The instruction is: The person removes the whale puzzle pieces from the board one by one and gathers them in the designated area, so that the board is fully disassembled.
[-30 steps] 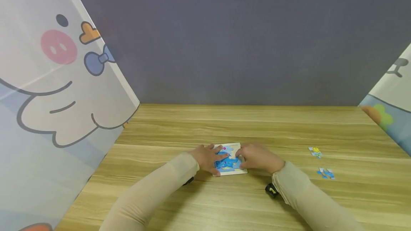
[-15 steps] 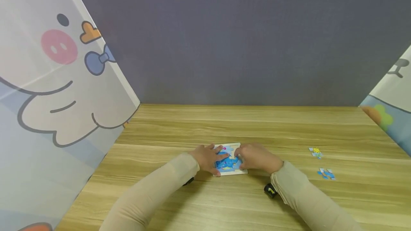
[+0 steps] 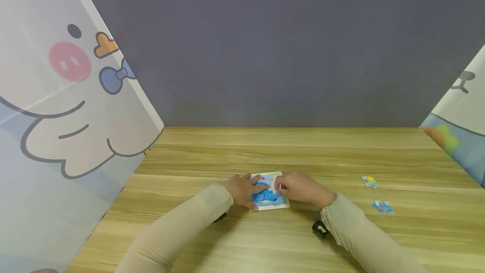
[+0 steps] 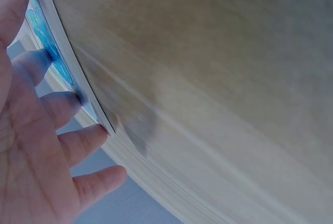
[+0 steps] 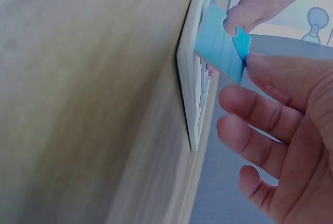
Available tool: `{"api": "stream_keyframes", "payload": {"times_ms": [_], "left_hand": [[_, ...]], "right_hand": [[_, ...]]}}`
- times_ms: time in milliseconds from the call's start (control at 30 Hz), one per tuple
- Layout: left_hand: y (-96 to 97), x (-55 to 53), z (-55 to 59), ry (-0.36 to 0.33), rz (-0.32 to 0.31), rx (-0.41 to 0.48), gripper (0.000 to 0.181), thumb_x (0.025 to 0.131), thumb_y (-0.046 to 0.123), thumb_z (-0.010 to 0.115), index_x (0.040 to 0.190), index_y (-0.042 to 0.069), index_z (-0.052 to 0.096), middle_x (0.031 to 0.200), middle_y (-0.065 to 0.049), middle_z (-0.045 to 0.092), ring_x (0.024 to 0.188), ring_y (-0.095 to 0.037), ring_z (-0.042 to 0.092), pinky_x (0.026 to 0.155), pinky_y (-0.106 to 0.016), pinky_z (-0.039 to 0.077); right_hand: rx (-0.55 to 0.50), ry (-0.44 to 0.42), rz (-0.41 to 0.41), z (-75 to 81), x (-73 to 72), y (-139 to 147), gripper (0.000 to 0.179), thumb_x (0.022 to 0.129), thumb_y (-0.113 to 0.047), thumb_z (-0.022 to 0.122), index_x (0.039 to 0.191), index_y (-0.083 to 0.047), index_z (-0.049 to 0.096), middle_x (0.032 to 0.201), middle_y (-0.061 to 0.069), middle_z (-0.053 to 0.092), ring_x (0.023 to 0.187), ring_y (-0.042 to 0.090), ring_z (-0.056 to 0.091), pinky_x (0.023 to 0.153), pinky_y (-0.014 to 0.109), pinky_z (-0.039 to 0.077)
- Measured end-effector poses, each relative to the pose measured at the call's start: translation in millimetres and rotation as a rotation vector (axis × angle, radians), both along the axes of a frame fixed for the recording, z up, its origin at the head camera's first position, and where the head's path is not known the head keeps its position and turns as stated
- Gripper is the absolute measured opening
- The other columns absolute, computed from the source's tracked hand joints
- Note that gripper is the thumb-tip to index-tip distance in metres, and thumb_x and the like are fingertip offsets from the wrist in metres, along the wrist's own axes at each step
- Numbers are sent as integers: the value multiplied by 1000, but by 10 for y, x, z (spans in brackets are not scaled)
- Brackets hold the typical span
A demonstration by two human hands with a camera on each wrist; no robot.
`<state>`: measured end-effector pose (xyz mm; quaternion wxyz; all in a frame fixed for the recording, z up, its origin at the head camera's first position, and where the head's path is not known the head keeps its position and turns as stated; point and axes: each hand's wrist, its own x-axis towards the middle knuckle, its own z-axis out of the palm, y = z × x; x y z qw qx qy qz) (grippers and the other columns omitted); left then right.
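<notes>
A small jigsaw puzzle with a white frame (image 3: pixel 270 208) lies on the table, its picture showing a blue animal. Across its left side my left hand (image 3: pixel 242 191) rests with fingers spread; the left wrist view shows those fingers (image 4: pixel 86 141) over the frame's edge. At the right side, my right hand (image 3: pixel 303 188) pinches a light-blue puzzle piece (image 5: pixel 213 39). That piece stands tilted up out of the frame in the right wrist view. A pale gap in the picture shows near the upper right, partly hidden by the right fingers.
Loose puzzle pieces lie on the wooden table (image 3: pixel 212 146) to the right: a group with a yellow sun (image 3: pixel 370 179) and, nearer, a blue group (image 3: pixel 382 206). A grey panel (image 3: pixel 288 54) stands behind the table, with cartoon-printed panels (image 3: pixel 121 138) at both sides.
My right thumb and index finger have drawn closer together and shifted slightly left over the puzzle. The left hand stays on the frame. The head view has tilted slightly.
</notes>
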<state>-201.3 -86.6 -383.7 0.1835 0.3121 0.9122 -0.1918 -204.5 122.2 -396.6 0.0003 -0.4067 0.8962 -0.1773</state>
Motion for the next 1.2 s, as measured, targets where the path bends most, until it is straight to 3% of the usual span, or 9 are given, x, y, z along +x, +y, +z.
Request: {"api": "stream_keyframes", "payload": {"times_ms": [500, 933, 1200], "left_hand": [[-5, -3, -22, 2, -10, -12, 79, 85, 68, 50, 152, 41, 19, 158, 8, 17, 142, -22, 26, 104, -41, 38], [6, -15, -4, -10, 4, 8, 78, 86, 66, 50, 152, 41, 19, 158, 7, 17, 142, -23, 25, 104, -40, 38], [21, -28, -18, -5, 11, 9, 78, 85, 65, 53, 152, 41, 21, 158, 7, 20, 141, -23, 27, 105, -40, 37]], "right_hand": [[-80, -113, -9, 0, 28, 34, 10, 89, -1, 62, 90, -10, 67, 75, -9, 61, 59, 2, 44, 55, 23, 41], [-119, -115, -1, -17, 16, 159, 11, 88, 0, 59, 89, -8, 66, 73, -9, 60, 58, 2, 41, 56, 23, 40], [-101, -122, -59, -2, 39, 307, 11, 89, -1, 60, 89, -11, 66, 78, -9, 61, 63, 2, 45, 60, 24, 43]]}}
